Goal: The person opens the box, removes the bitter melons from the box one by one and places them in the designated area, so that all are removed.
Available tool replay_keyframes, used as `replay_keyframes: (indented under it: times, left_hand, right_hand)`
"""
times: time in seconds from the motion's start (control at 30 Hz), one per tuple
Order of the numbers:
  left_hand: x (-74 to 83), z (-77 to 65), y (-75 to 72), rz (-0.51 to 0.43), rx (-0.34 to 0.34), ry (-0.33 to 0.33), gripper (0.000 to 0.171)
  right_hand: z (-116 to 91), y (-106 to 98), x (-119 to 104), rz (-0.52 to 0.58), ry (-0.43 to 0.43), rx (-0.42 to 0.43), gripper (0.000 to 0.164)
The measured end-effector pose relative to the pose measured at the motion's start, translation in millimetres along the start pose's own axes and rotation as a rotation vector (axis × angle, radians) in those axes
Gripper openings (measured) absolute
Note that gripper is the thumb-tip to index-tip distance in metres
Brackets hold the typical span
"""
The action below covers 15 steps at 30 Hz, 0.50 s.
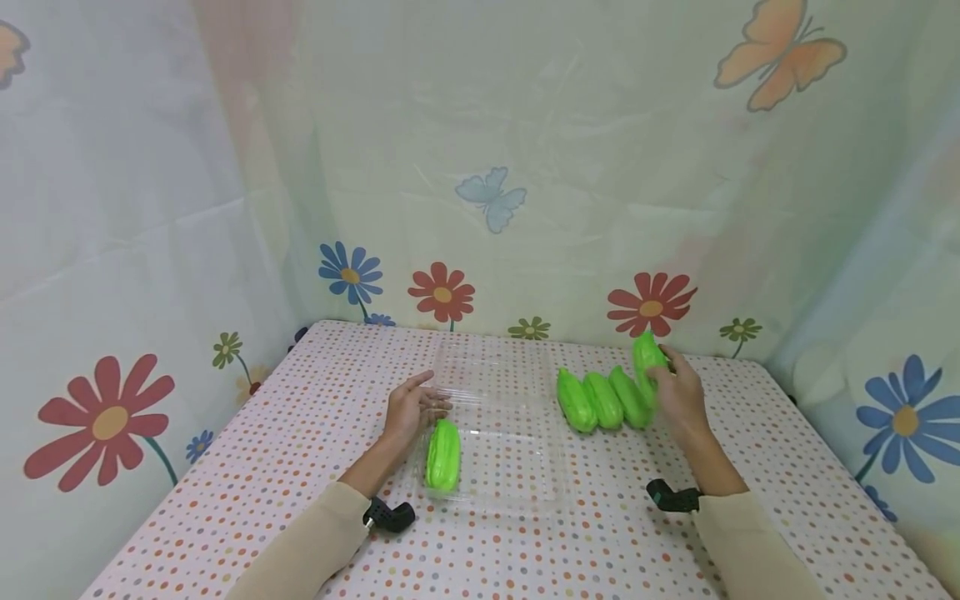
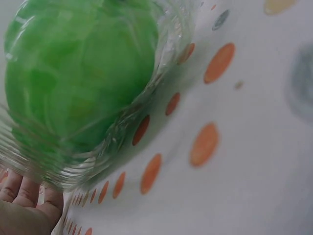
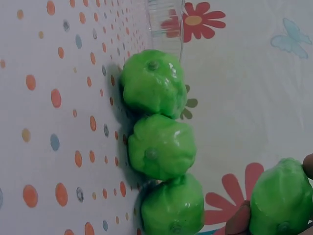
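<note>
A clear plastic hinged box (image 1: 502, 493) lies with its lid (image 1: 491, 367) folded back on the table. One long, ribbed green vegetable (image 1: 443, 455) sits at the left side of its base. My left hand (image 1: 408, 410) is at the box's left edge near the hinge, its fingers loosely extended; in the left wrist view its fingers (image 2: 28, 191) are right by the clear wall. To the right of the box, my right hand (image 1: 681, 392) pinches another green vegetable (image 1: 647, 360) between thumb and fingers, raised above the table in the right wrist view.
Three more green vegetables (image 1: 604, 400) lie side by side between the box and my right hand. Dotted cloth covers the table (image 1: 300, 467). A flower-printed curtain (image 1: 570, 208) stands behind and at both sides.
</note>
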State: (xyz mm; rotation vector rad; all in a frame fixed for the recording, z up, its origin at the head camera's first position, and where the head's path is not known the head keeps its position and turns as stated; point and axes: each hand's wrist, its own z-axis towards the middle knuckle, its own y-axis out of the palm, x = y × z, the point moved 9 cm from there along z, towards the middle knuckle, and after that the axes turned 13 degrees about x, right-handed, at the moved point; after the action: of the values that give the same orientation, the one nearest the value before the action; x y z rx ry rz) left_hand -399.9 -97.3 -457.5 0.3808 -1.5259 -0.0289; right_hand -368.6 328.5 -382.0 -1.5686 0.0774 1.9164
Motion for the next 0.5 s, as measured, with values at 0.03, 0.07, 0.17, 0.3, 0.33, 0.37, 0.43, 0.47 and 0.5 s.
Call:
replay_keyframes:
  times: [0.03, 0.07, 0.17, 0.3, 0.33, 0.37, 0.43, 0.47, 0.5]
  left_hand:
    - [0.7, -0.4, 0.2, 0.004, -0.003, 0.004, 0.054]
    - [0.8, -0.4, 0.2, 0.002, -0.004, 0.002, 0.054]
    - [2.8, -0.6, 1.0, -0.01, -0.004, 0.005, 0.053]
    - [4.4, -0.2, 2.2, -0.018, -0.002, 0.013, 0.052]
    - [4.3, -0.2, 2.2, -0.016, -0.001, 0.013, 0.052]
    - [4.2, -0.2, 2.2, -0.012, -0.001, 0.012, 0.052]
    - [3.9, -0.4, 2.0, -0.009, 0.0, 0.01, 0.052]
    - [3.3, -0.2, 1.5, -0.008, 0.001, 0.008, 0.052]
    - [2.7, 0.0, 0.8, -0.01, 0.003, 0.005, 0.052]
  right_hand:
    - [1.1, -1.0, 1.4, -0.007, 0.003, 0.007, 0.062]
    - [1.7, -1.9, 2.5, -0.012, 0.007, 0.013, 0.062]
    - [3.9, -4.2, 6.6, -0.03, 0.02, 0.03, 0.064]
    - [6.6, -5.1, 14.2, -0.06, 0.027, 0.043, 0.067]
    - [7.1, -5.2, 15.9, -0.071, 0.024, 0.047, 0.068]
    - [7.5, -5.1, 17.4, -0.079, 0.019, 0.049, 0.068]
    - [8.0, -4.8, 20.3, -0.088, 0.013, 0.053, 0.067]
    - [8.2, -4.6, 21.7, -0.088, 0.012, 0.055, 0.067]
    - [8.2, -4.1, 22.6, -0.088, 0.008, 0.054, 0.066]
